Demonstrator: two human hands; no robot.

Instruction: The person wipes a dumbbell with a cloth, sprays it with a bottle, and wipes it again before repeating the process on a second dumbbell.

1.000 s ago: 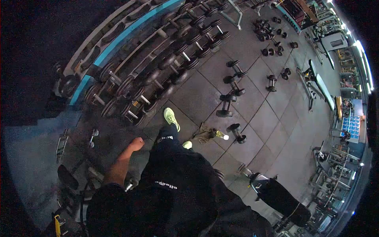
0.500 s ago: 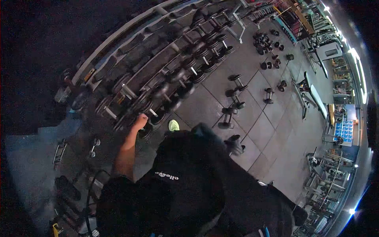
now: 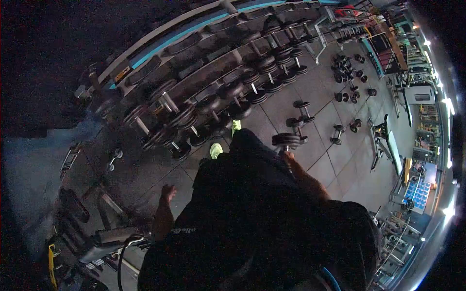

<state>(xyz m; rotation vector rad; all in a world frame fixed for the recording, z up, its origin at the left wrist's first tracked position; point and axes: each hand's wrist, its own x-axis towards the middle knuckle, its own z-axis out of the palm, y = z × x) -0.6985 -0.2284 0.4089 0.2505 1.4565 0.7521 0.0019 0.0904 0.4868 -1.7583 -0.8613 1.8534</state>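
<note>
My right hand (image 3: pixel 289 155) reaches forward and down and is closed on the handle of a black dumbbell (image 3: pixel 285 140), which sits level just above the rubber floor. My left hand (image 3: pixel 168 192) hangs at my side over the floor with nothing in it, its fingers loosely apart. My yellow-green shoes (image 3: pixel 216 150) stand just in front of the long dumbbell rack (image 3: pixel 208 92). My dark clothing hides most of my legs.
Several loose dumbbells (image 3: pixel 302 112) lie on the floor tiles to the right of the rack. A weight bench (image 3: pixel 388 140) stands further right. Cable handles (image 3: pixel 112 160) and equipment lie on the floor at the left. Machines line the far right edge.
My left hand has dropped from the rack back to my side. My right arm has come into view, gripping a dumbbell. The view has turned along the rack.
</note>
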